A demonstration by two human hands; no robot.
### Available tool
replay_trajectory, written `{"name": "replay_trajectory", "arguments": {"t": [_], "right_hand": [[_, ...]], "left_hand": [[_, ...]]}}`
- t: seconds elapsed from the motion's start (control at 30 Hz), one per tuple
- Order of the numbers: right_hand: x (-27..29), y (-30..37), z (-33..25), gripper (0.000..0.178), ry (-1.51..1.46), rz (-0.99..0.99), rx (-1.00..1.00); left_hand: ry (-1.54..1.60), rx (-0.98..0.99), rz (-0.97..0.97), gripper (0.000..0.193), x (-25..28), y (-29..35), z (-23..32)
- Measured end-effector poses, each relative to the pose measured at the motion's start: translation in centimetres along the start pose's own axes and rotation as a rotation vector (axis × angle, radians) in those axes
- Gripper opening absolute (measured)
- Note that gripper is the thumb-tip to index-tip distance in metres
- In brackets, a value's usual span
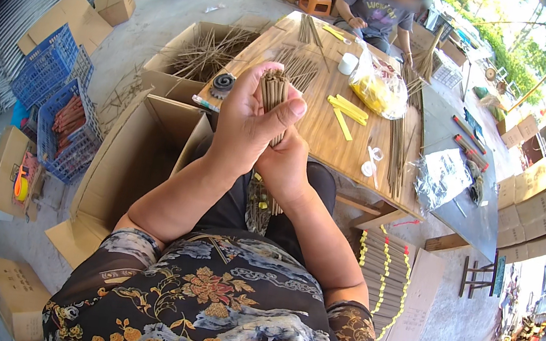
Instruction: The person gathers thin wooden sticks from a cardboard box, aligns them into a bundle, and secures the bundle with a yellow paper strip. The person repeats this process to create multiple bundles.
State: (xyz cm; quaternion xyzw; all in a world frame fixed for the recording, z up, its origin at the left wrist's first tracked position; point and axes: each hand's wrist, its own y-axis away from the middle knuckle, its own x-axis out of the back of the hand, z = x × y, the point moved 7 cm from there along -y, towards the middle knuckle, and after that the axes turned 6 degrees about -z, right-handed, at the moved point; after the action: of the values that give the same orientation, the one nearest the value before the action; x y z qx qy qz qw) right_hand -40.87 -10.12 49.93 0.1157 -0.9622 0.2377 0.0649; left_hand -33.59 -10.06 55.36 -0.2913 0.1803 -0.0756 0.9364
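Note:
My left hand (242, 119) is closed around the upper part of a tight bundle of thin brown sticks (274, 90) that look like incense sticks, its thumb across the front. My right hand (286, 167) grips the same bundle lower down, just under the left. The bundle stands nearly upright, its top ends towards me; its lower part is mostly hidden by my hands. Just beyond, on the wooden table (322, 138), lie loose brown sticks (297, 67) and yellow strips (348, 109). A clear plastic wrapper (257, 213) shows between my legs.
Open cardboard boxes stand to my left, one holding loose sticks (213, 52). Blue crates (73, 144) are further left. A clear bag with yellow contents (380, 88) and a white tape roll (368, 168) lie on the table. Another person (380, 9) sits at its far end. Banded stick bundles (383, 275) lie right.

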Motion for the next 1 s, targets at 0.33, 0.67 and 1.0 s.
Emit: {"name": "replay_trajectory", "arguments": {"t": [0.33,0.67,1.0], "right_hand": [[-0.2,0.4,-0.9,0.021,0.118,0.062,0.103],[-0.5,0.8,-1.2,0.016,0.136,-0.011,0.073],[-0.9,0.3,-1.5,0.017,0.057,-0.047,-0.022]], "left_hand": [[-0.054,0.139,-0.023,0.019,-0.5,0.5,0.0],[-0.097,0.109,0.003,0.015,-0.6,0.7,0.9],[0.045,0.197,0.079,0.013,0.4,-0.2,0.6]]}}
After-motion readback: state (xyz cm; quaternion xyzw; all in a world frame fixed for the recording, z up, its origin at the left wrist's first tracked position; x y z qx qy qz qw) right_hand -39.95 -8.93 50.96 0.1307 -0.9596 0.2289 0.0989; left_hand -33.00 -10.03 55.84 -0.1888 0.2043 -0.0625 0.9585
